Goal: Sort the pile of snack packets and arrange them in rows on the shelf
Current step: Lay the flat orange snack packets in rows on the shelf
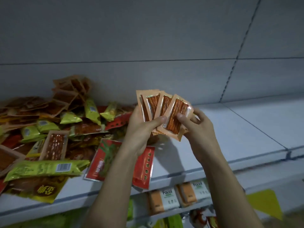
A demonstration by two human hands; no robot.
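Above the white shelf [230, 139] I hold a fan of several orange snack packets [162, 106] with clear windows showing red strips. My left hand [141, 127] grips the fan from the left, thumb across the front. My right hand [195, 127] pinches the rightmost packet [176, 117] by its right side. A mixed pile of snack packets [54, 129] covers the left part of the shelf: orange, yellow-green and red ones, lying jumbled.
The shelf's right half is bare white board, with a seam [288, 153] to the adjoining shelf section. A grey back panel [148, 46] rises behind. Below the shelf edge stand boxes labelled Facial [166, 198] and a yellow tag [264, 204].
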